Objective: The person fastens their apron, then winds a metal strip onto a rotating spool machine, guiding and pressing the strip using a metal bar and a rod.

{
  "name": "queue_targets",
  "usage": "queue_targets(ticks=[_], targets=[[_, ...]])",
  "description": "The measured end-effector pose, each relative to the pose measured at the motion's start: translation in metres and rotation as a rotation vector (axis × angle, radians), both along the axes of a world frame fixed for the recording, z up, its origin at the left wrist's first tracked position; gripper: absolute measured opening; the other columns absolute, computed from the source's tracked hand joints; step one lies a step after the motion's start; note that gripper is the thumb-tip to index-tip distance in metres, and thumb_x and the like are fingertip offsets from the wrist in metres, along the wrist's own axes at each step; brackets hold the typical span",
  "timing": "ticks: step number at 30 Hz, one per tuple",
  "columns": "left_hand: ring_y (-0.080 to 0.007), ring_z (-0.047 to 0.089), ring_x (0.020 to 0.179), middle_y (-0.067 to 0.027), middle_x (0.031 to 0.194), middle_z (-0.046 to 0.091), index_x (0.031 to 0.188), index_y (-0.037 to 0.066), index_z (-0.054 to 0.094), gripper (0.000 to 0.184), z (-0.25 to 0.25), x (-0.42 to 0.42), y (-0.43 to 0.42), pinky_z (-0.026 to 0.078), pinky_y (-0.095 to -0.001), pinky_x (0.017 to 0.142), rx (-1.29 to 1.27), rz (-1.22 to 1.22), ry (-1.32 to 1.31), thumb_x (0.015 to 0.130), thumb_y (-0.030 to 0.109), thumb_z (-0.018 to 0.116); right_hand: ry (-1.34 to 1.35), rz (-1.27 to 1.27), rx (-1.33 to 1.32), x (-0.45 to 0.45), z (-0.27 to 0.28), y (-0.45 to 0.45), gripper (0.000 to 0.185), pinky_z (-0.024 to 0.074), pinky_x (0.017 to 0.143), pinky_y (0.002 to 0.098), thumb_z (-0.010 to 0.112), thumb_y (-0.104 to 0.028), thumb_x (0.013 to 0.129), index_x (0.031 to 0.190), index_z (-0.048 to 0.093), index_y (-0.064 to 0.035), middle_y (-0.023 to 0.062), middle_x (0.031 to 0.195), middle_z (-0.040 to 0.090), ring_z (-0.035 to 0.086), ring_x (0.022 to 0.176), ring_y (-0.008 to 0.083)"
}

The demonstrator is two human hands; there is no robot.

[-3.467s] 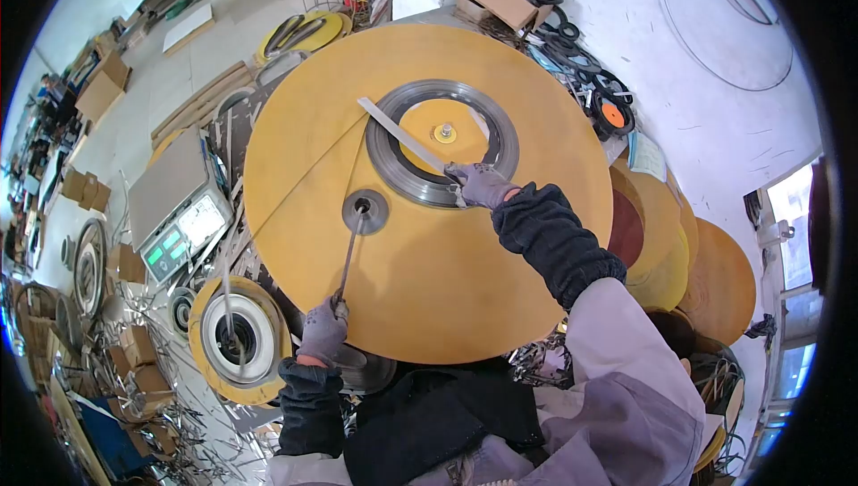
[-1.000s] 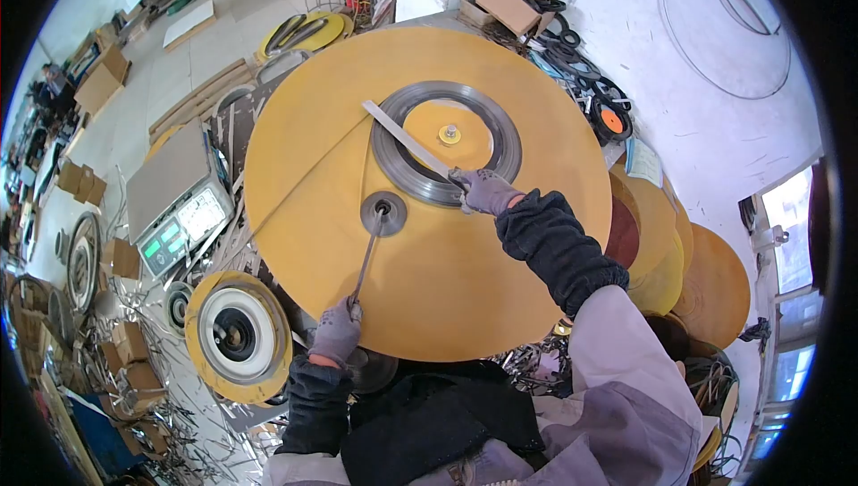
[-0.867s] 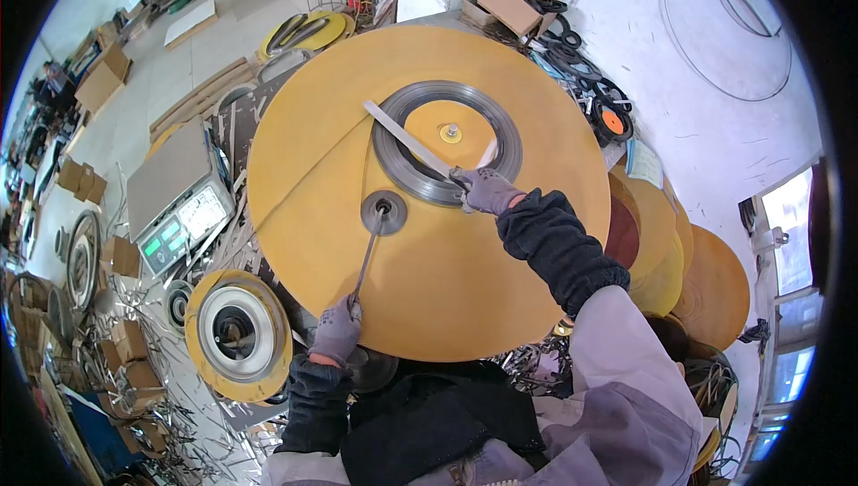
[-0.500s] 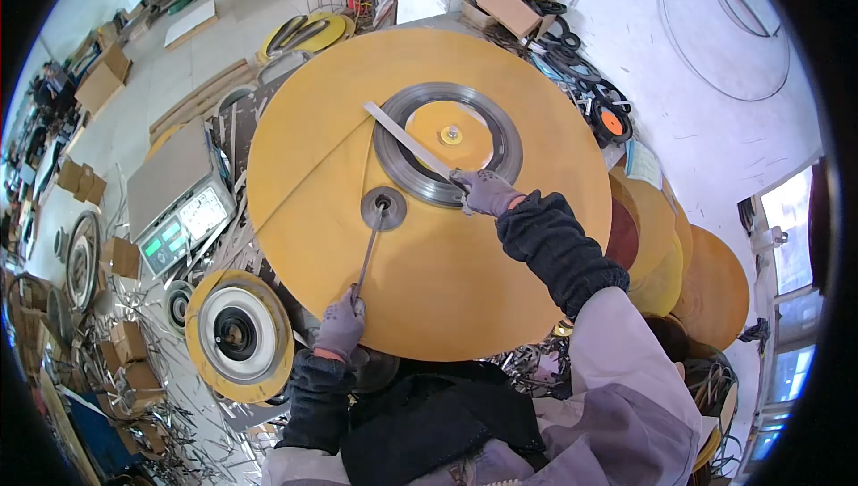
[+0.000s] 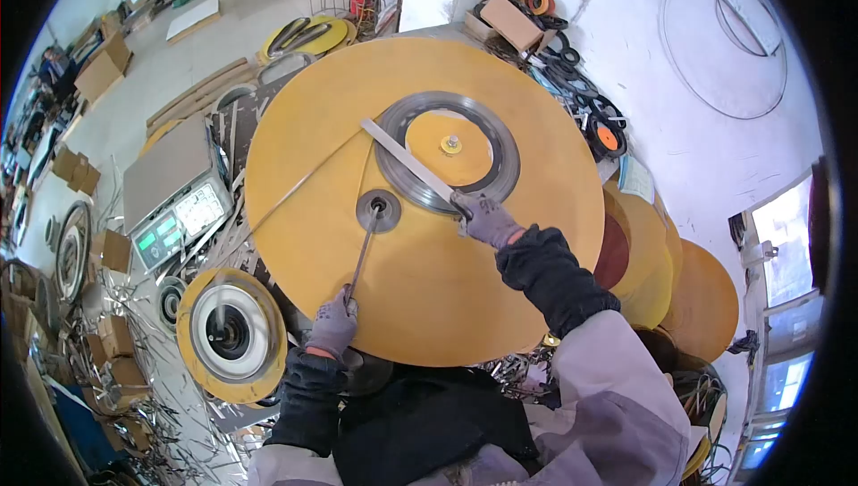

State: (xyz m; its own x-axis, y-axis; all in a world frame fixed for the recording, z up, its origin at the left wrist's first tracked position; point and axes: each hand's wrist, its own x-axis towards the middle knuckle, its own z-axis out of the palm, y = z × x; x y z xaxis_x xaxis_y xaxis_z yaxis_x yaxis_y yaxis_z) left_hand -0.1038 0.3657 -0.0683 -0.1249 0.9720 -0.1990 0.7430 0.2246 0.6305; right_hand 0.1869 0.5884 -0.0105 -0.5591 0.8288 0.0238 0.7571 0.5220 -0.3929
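Observation:
My left hand [image 5: 334, 322], in a grey glove, is closed around a thin metal rod [image 5: 363, 256]. The rod's far end sits at the centre of a small round grey hub [image 5: 378, 210] on the big yellow disc [image 5: 447, 298]. My right hand [image 5: 488, 219], also gloved, grips the near end of a flat pale bar [image 5: 407, 158]. That bar slants over the left part of a wound coil of metal strip [image 5: 506, 169]. A narrow strip [image 5: 308, 175] runs from the lower left to the bar's far end. Inside the coil is a smaller yellow disc with a bolt [image 5: 452, 142].
A digital scale [image 5: 170, 186] stands left of the disc. Below it is a yellow-rimmed reel [image 5: 189, 325] with a dark hub. Metal scraps litter the floor. Yellow discs [image 5: 706, 298] lean at the right, and a cardboard box [image 5: 511, 21] with tape rolls sits behind. A person [image 5: 55, 70] is far left.
The bar's far end has come slightly nearer to me relative to the coil. Both hands keep their grips. The reel at lower left shows a blurred part near its hub. The view has shifted a little.

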Motion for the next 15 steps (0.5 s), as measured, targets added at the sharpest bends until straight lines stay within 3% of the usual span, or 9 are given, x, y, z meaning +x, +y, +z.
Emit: queue_targets(ticks=[5,7,10,13,15], targets=[[-0.0413,0.06,0.086,-0.027,0.09,0.062,0.123,0.003,0.051,0.041,0.005,-0.002,-0.002,0.046,-0.0492,0.078,0.007,-0.009,0.017,0.088,0.023,0.046,0.022,-0.083,-0.154,0.013,-0.002,-0.033,0.037,0.0483,0.074,0.0424,0.055,-0.027,0.083,0.117,0.056,-0.0136,0.0166,0.091,0.065,0.063,0.085,0.0339],[-0.0413,0.06,0.087,-0.0269,0.091,0.062,0.123,0.003,0.051,0.04,0.007,-0.004,-0.001,0.046,-0.0492,0.079,-0.009,0.004,0.012,0.088,0.023,0.045,0.253,-0.14,-0.167,0.014,-0.002,-0.05,0.037,0.049,0.071,0.0418,0.055,-0.028,0.084,0.119,0.055,-0.0172,0.0142,0.09,0.066,0.064,0.081,0.0313],[-0.0408,0.06,0.087,-0.0266,0.092,0.062,0.123,0.002,0.05,0.041,0.009,-0.007,0.0,0.046,-0.049,0.08,-0.05,-0.018,0.04,0.089,0.023,0.045,0.188,-0.166,-0.039,0.022,-0.023,-0.072,0.036,0.0494,0.068,0.0411,0.055,-0.025,0.084,0.119,0.056,-0.0184,0.0143,0.087,0.066,0.064,0.077,0.03],[-0.0409,0.06,0.087,-0.0266,0.092,0.062,0.124,0.002,0.05,0.042,-0.004,-0.01,0.001,0.046,-0.0493,0.08,-0.029,-0.036,0.072,0.089,0.024,0.045,0.005,-0.217,-0.144,0.032,-0.039,-0.079,0.038,0.0493,0.067,0.0418,0.055,-0.025,0.083,0.121,0.055,-0.0211,0.0155,0.086,0.065,0.063,0.076,0.0317],[-0.0413,0.06,0.087,-0.027,0.092,0.062,0.124,0.001,0.049,0.042,-0.005,-0.012,0.004,0.045,-0.0495,0.08,-0.047,-0.012,0.065,0.089,0.025,0.045,0.15,-0.246,-0.145,0.03,-0.035,-0.078,0.037,0.0492,0.068,0.0424,0.054,-0.026,0.084,0.121,0.055,-0.022,0.0156,0.086,0.065,0.063,0.076,0.0324]])
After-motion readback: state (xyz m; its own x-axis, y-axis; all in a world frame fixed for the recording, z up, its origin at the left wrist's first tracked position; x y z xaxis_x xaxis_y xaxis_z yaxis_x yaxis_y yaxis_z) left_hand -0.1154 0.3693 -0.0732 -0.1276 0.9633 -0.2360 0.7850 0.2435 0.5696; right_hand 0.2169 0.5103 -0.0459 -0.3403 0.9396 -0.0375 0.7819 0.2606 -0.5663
